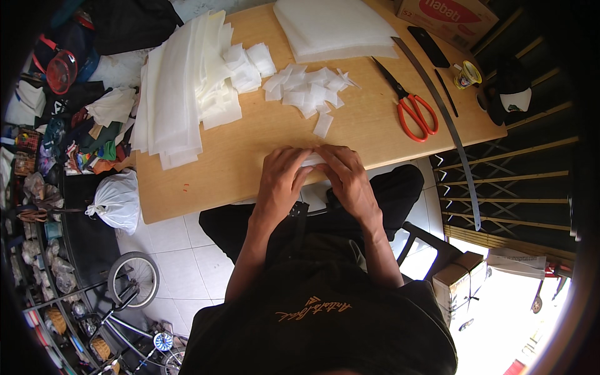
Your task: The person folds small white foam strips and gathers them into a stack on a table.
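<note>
The worktop [244, 159] is pale wood or wood-look board, smooth with a soft sheen. The white strips [178, 84], small squares [310, 94] and large sheets [334, 28] look thin, translucent and matt, plastic or paper, hard to tell which; the held piece [313, 160] looks alike. The scissors [407, 96] pair dark metal blades with smooth orange plastic handles. The long ruler [450, 119] looks smooth grey metal, the carton [451, 24] matt cardboard, the tied bag [119, 201] crinkled, glossy white plastic and the shirt [312, 287] matt black cloth
</note>
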Available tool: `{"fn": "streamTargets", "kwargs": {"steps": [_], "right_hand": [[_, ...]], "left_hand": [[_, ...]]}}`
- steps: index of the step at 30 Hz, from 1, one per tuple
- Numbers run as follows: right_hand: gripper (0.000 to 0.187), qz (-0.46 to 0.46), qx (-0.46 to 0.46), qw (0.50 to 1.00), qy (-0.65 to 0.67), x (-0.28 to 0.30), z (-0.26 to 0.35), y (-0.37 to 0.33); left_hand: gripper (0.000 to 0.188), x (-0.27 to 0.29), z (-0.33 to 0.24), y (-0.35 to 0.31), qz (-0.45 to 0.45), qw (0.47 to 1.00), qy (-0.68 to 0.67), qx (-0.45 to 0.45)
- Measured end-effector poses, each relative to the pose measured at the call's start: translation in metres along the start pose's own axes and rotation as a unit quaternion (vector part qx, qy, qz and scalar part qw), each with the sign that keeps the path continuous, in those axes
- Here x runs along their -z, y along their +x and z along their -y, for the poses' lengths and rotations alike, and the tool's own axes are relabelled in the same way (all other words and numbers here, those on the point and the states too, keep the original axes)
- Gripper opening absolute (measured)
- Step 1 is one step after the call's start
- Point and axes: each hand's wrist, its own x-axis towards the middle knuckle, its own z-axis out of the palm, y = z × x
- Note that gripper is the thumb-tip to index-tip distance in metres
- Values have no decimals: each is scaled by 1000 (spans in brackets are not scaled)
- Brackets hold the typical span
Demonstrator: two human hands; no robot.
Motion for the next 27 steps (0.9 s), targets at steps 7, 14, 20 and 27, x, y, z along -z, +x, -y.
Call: {"fn": "streamTargets", "kwargs": {"steps": [7, 14, 20, 27], "right_hand": [[39, 12, -44, 999, 22, 5, 4, -4], [39, -6, -77, 997, -3, 27, -8, -15], [38, 1, -94, 995, 30, 29, -14, -18], [36, 24, -78, 989, 123, 1, 4, 0]], "left_hand": [[27, 13, -3, 45, 36, 973, -119, 195], [22, -42, 3, 67, -19, 991, 49, 120], [14, -23, 2, 70, 48, 975, -135, 171], [21, 11, -5, 43, 93, 988, -72, 104]]}}
